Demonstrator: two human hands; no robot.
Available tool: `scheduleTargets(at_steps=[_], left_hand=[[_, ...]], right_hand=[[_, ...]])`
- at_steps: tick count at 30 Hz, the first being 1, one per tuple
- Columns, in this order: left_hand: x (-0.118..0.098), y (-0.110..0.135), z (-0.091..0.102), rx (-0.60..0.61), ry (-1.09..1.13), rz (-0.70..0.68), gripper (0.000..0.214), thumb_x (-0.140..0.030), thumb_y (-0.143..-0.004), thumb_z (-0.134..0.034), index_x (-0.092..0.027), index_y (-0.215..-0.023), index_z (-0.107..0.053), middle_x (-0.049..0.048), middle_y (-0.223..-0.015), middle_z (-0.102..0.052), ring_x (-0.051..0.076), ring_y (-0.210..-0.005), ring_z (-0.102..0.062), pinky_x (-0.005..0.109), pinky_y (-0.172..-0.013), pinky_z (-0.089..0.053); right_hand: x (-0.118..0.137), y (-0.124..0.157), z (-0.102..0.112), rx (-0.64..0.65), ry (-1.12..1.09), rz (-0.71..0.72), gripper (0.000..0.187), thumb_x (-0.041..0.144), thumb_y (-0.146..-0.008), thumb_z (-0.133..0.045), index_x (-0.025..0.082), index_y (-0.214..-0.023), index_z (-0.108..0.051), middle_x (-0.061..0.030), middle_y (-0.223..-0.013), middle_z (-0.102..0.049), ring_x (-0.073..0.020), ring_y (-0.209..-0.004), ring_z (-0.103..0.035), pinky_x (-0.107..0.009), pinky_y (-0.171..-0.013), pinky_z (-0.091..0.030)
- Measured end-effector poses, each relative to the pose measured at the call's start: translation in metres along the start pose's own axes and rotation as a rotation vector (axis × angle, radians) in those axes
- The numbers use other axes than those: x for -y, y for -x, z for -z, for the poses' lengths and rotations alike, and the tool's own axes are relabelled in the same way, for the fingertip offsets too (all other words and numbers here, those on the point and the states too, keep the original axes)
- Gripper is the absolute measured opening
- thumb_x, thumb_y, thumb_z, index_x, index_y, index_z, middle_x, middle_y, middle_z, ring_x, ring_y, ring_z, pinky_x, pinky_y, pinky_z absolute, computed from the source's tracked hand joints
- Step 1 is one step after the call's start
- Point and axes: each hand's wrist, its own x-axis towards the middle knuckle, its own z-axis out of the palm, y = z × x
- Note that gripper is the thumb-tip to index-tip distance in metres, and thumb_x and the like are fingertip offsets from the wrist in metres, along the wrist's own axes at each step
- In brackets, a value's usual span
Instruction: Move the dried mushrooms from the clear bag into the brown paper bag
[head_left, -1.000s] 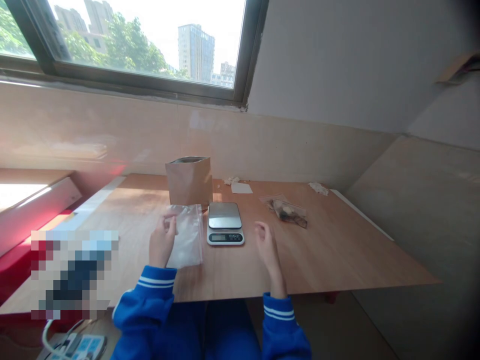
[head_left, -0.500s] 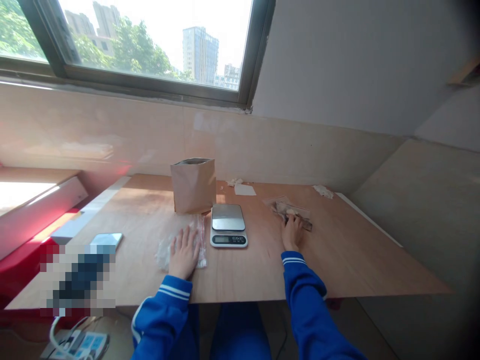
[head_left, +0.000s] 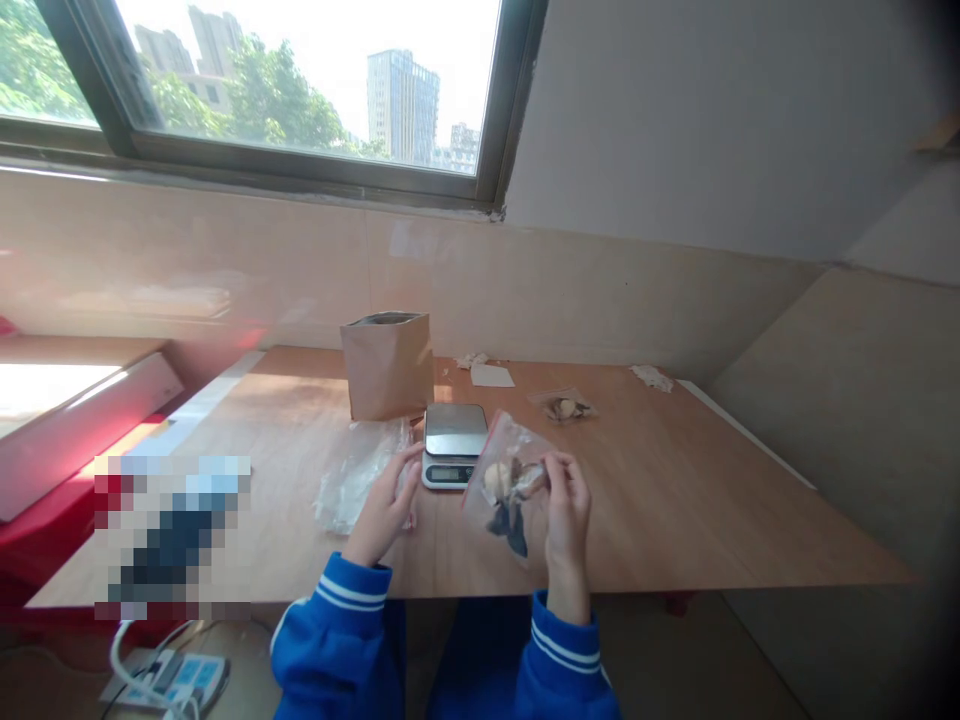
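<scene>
Wooden tabletop point(head_left: 645, 480): right of digital scale point(head_left: 453, 445), right hand point(head_left: 566, 515) pinching clear zip bag point(head_left: 510, 490) between fingers; left hand point(head_left: 386, 505) loosely curled, empty, before scale. Firm pinch steadies bag.

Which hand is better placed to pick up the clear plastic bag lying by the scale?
Left, most likely: the left hand is free and right over the clear plastic bag, while the right hand is busy holding the zip bag.

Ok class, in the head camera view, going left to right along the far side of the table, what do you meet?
Brown paper bag, small white scrap, white paper slip, small clear plastic bag, larger white scrap.
</scene>
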Motion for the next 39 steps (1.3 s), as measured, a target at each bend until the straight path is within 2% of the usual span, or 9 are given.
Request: scheduleTargets(at_steps=[3, 6, 9, 12, 14, 17, 21, 30, 39], left_hand=[[-0.028, 0.004, -0.005, 0.06, 0.146, 0.016, 0.041, -0.043, -0.089, -0.051, -0.022, -0.124, -0.052, 0.0088, -0.125, -0.059, 0.02, -0.108, -0.058, 0.033, -0.092, -0.046], [-0.033, 0.008, -0.011, 0.158, 0.22, 0.069, 0.029, -0.045, -0.086, -0.056, -0.018, -0.096, -0.058, 0.0025, -0.085, -0.062, 0.014, -0.07, -0.056, 0.025, -0.064, -0.045], [-0.032, 0.012, -0.015, 0.229, 0.333, 0.085, 0.031, -0.046, -0.088, -0.053, -0.018, -0.075, -0.049, -0.0035, -0.065, -0.048, 0.01, -0.059, -0.045, 0.022, -0.055, -0.037], [-0.039, 0.013, -0.017, 0.157, 0.457, 0.124, 0.035, -0.047, -0.088, -0.051, -0.02, -0.07, -0.041, -0.0061, -0.058, -0.04, 0.009, -0.053, -0.039, 0.021, -0.051, -0.032], [-0.046, 0.013, -0.018, 0.015, 0.492, 0.127, 0.035, -0.047, -0.088, -0.052, -0.02, -0.07, -0.039, -0.0063, -0.059, -0.038, 0.008, -0.053, -0.039, 0.021, -0.052, -0.033], [-0.052, 0.013, -0.017, -0.172, 0.468, 0.092, 0.029, -0.045, -0.088, -0.054, -0.019, -0.077, -0.048, -0.0039, -0.068, -0.045, 0.01, -0.064, -0.045, 0.022, -0.06, -0.038], [-0.052, 0.014, -0.009, -0.191, 0.422, 0.067, 0.029, -0.046, -0.092, -0.045, -0.019, -0.084, -0.051, -0.0012, -0.076, -0.052, 0.013, -0.074, -0.051, 0.025, -0.071, -0.043], [-0.045, 0.017, -0.003, -0.158, 0.323, 0.075, 0.031, -0.047, -0.094, -0.041, -0.02, -0.078, -0.044, -0.0028, -0.07, -0.046, 0.013, -0.067, -0.05, 0.026, -0.067, -0.043], [-0.043, 0.015, 0.002, -0.096, 0.244, 0.075, 0.028, -0.044, -0.094, -0.038, -0.02, -0.087, -0.051, -0.0016, -0.071, -0.051, 0.014, -0.067, -0.05, 0.025, -0.063, -0.042]], right_hand=[[0.014, 0.024, -0.021, 0.211, -0.089, -0.079, 0.03, 0.047, -0.081, -0.061, 0.019, -0.074, -0.056, 0.003, -0.068, -0.056, -0.0107, -0.061, -0.051, -0.021, -0.06, -0.041], [0.017, 0.031, -0.031, 0.293, -0.101, -0.107, 0.031, 0.049, -0.082, -0.058, 0.019, -0.075, -0.056, 0.0031, -0.067, -0.054, -0.0104, -0.058, -0.049, -0.021, -0.056, -0.04], [0.011, 0.032, -0.034, 0.249, -0.032, -0.09, 0.032, 0.05, -0.086, -0.051, 0.019, -0.089, -0.058, -0.0009, -0.077, -0.059, -0.0139, -0.067, -0.055, -0.025, -0.063, -0.045], [0.004, 0.036, -0.039, 0.098, 0.147, 0.061, 0.041, 0.05, -0.085, -0.053, 0.02, -0.112, -0.052, -0.0102, -0.109, -0.059, -0.0197, -0.093, -0.058, -0.033, -0.08, -0.048], [0.006, 0.042, -0.043, 0.127, 0.25, 0.147, 0.037, 0.047, -0.086, -0.054, 0.02, -0.11, -0.052, -0.011, -0.114, -0.056, -0.0204, -0.099, -0.055, -0.035, -0.086, -0.047], [0.018, 0.054, -0.053, 0.453, 0.237, 0.151, 0.024, 0.042, -0.09, -0.05, 0.021, -0.099, -0.058, -0.0064, -0.102, -0.06, -0.0178, -0.093, -0.059, -0.031, -0.082, -0.05], [0.034, 0.067, -0.065, 0.674, 0.164, 0.183, 0.024, 0.036, -0.09, -0.053, 0.024, -0.11, -0.062, -0.0059, -0.113, -0.061, -0.0182, -0.104, -0.059, -0.03, -0.088, -0.051], [0.026, 0.068, -0.072, 0.731, 0.133, 0.145, 0.031, 0.036, -0.096, -0.045, 0.026, -0.114, -0.068, -0.0057, -0.128, -0.06, -0.0204, -0.12, -0.055, -0.038, -0.105, -0.044], [0.026, 0.067, -0.07, 0.687, 0.168, 0.167, 0.027, 0.033, -0.09, -0.054, 0.025, -0.11, -0.071, -0.0058, -0.121, -0.066, -0.0223, -0.114, -0.06, -0.039, -0.098, -0.049]])
